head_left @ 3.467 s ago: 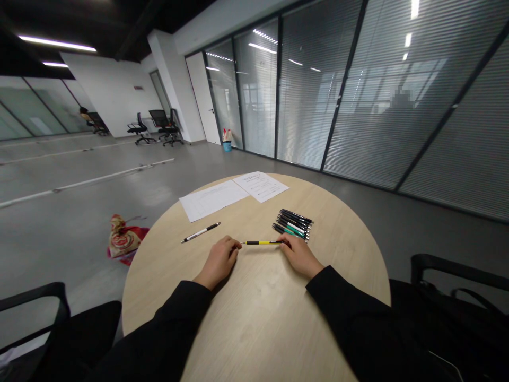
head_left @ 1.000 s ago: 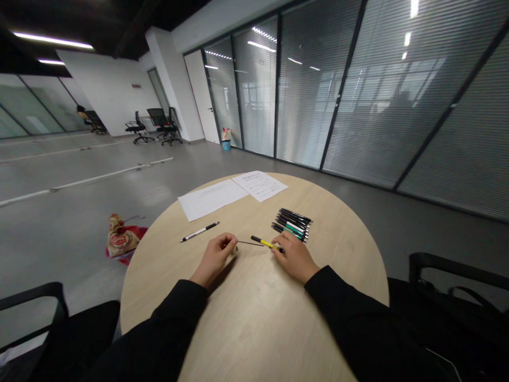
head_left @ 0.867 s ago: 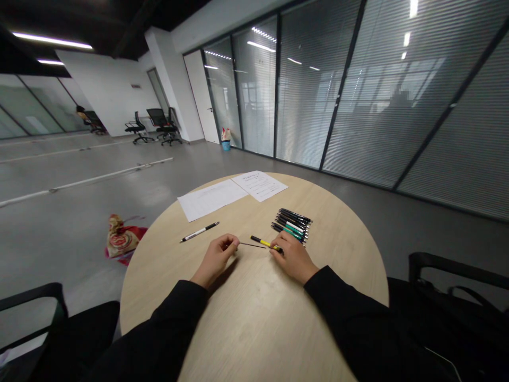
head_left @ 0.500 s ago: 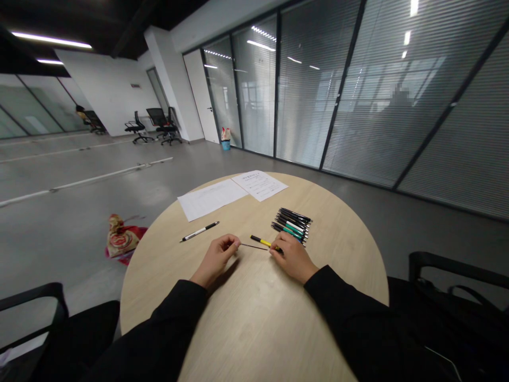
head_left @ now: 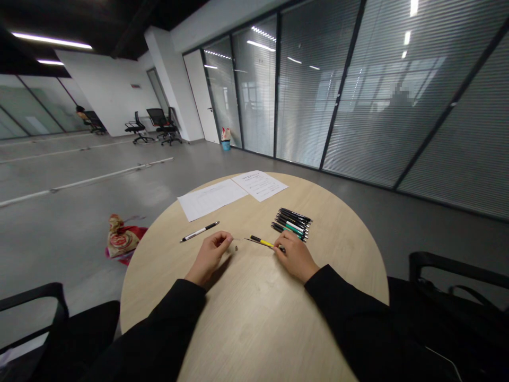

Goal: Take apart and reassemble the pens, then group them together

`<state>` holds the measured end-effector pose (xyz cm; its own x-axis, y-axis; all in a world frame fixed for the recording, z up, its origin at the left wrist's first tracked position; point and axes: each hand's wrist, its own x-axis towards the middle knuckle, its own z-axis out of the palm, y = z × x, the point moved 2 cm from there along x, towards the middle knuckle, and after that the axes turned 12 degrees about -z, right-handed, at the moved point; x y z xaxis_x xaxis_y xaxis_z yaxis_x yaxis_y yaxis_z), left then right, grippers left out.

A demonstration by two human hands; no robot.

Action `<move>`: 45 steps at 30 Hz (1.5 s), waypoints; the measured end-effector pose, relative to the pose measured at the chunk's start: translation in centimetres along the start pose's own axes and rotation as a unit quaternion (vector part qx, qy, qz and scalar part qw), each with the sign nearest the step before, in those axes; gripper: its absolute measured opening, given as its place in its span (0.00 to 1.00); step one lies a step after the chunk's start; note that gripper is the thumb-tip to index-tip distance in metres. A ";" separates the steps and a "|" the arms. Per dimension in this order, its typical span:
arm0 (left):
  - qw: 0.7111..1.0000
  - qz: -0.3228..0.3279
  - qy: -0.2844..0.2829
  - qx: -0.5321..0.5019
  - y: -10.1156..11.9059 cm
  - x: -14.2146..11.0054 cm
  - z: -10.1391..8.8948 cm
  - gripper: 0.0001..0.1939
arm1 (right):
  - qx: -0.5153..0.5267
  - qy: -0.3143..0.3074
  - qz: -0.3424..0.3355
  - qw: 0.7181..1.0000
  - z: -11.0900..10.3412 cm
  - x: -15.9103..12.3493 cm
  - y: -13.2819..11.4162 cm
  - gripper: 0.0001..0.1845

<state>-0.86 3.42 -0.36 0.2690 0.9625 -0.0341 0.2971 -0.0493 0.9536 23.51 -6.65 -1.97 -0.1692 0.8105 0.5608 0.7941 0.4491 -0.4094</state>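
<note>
My left hand (head_left: 210, 254) is closed in a pinch above the table. At its fingertips is a tiny, thin, pale piece (head_left: 236, 239), too small to name surely. A small dark speck (head_left: 236, 248) shows just below; I cannot tell whether it is an object or a shadow. My right hand (head_left: 294, 254) is closed, with a thin dark pen refill (head_left: 258, 243) pointing left from its fingertips. Alongside the refill is a yellow and black pen (head_left: 265, 242), its right end partly hidden by the fingers. Beyond the right hand lies a row of several pens (head_left: 294, 220).
On the round wooden table (head_left: 254, 329), a white and black pen (head_left: 199, 232) lies to the left. Two printed sheets (head_left: 212, 199) are at the far edge. Black chairs stand on both sides, and a red and tan bag (head_left: 123, 239) is on the floor at left.
My left hand has moved left, away from the right hand, and no longer holds the refill's end. The refill now sticks out from my right fingers, beside the yellow pen.
</note>
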 end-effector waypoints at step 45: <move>0.965 0.062 0.032 0.255 -1.0 0.7 -0.7 0.11 | -0.036 0.010 0.028 0.999 -0.3 -0.4 0.8 0.06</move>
<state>-1.61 4.31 -1.13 0.2794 0.9546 0.1037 0.6824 -0.2734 0.6780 24.35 -6.71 -2.32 -0.1128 0.8259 0.5524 0.8422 0.3745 -0.3879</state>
